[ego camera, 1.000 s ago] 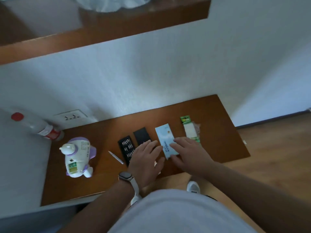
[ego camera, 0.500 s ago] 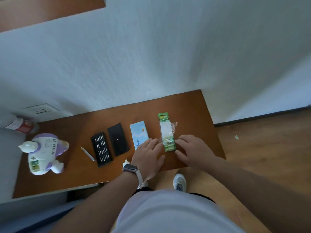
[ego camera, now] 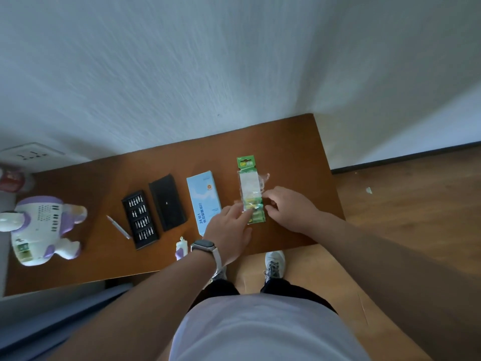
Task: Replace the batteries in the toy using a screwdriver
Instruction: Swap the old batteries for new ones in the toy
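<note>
A green battery pack (ego camera: pixel 250 178) in clear plastic lies on the brown table (ego camera: pixel 286 142), right of centre. My left hand (ego camera: pixel 229 227), with a watch on its wrist, rests straight fingertips on the pack's lower left side. My right hand (ego camera: pixel 289 208) lies palm down and touches the pack's right edge with its fingertips. The white and purple toy (ego camera: pixel 41 230) lies at the table's far left. A thin silver screwdriver (ego camera: pixel 118 227) lies beside a black tray of bits (ego camera: pixel 139 219).
A black lid (ego camera: pixel 168 202) and a light blue box (ego camera: pixel 203 201) lie between the bit tray and the battery pack. A small white and purple part (ego camera: pixel 181 248) sits near the front edge. A red-labelled bottle (ego camera: pixel 13 178) and a wall socket (ego camera: pixel 31 153) are at the left.
Both hands have moved right from the light blue box to the battery pack. The view has swung right and down, so the toy now sits at the left edge.
</note>
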A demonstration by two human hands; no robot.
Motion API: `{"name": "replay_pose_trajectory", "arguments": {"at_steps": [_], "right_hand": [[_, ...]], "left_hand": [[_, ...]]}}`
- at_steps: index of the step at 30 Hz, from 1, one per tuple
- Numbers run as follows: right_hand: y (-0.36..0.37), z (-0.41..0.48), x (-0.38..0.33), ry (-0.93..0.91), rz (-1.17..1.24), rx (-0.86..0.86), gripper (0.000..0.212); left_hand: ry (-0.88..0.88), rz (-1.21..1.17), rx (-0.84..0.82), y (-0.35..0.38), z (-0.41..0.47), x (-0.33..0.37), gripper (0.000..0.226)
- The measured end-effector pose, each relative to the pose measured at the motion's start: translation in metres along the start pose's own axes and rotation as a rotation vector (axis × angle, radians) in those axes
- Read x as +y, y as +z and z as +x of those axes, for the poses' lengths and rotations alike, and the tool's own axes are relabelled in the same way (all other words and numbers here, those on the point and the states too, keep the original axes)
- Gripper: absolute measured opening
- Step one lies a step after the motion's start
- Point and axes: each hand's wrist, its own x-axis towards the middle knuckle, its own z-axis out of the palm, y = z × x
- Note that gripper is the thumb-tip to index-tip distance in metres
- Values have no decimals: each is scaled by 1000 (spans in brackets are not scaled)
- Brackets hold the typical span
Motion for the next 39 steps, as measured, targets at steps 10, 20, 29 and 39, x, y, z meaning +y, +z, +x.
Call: {"name": "replay_pose_trajectory", "arguments": {"at_steps": [10, 20, 29, 39], "right_hand": [[5, 22, 7, -63, 51, -87, 33], [-5, 24, 13, -92, 17, -117, 42], [-6, 25, 12, -117, 10, -99, 42], [-4, 27, 12, -113, -4, -72, 41]], "left_hand": [[-32, 23, 16, 4, 7, 1, 39], [-58, 0, 10, 3, 6, 4, 41], [-73, -47, 23, 0, 4, 6, 42], [-106, 21, -34, -3, 10, 9, 47]]}}
